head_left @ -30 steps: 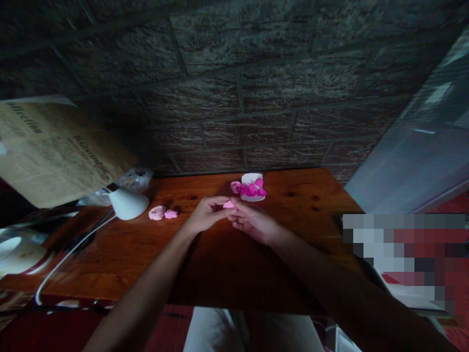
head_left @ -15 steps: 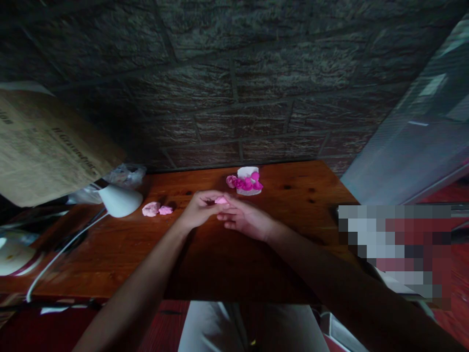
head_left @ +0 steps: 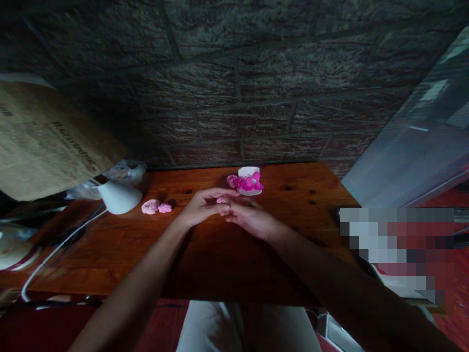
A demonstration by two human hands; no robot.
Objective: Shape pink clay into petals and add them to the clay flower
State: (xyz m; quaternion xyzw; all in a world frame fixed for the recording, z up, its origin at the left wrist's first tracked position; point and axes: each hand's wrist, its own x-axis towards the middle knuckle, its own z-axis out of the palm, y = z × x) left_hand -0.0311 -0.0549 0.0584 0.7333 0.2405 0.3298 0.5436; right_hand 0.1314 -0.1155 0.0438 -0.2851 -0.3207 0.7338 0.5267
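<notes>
Over the middle of the wooden table, my left hand [head_left: 202,207] and my right hand [head_left: 252,215] meet at the fingertips around a small lump of pink clay [head_left: 220,200]. Most of the lump is covered by the fingers. My left thumb and fingers curve about it from the left, and my right fingers press on it from the right. Behind the hands, a white piece [head_left: 248,171] bears several bright magenta rounded pieces [head_left: 248,184]. A paler pink ruffled piece [head_left: 232,181] sits at its left. Two pale pink clay lumps, one larger [head_left: 150,207] and one smaller [head_left: 165,208], lie to the left.
A white cone-shaped lamp head [head_left: 120,198] with a white cable stands on the table [head_left: 110,254] at left, below a brown printed paper bag [head_left: 51,137]. Crumpled clear plastic [head_left: 126,172] lies behind it. A stone-block wall [head_left: 212,88] rises at the back, a translucent panel [head_left: 406,132] at right.
The pink lump shows less between my fingers. My left fingers have stretched further right, and the right fingers have closed in on the lump. The view has shifted slightly.
</notes>
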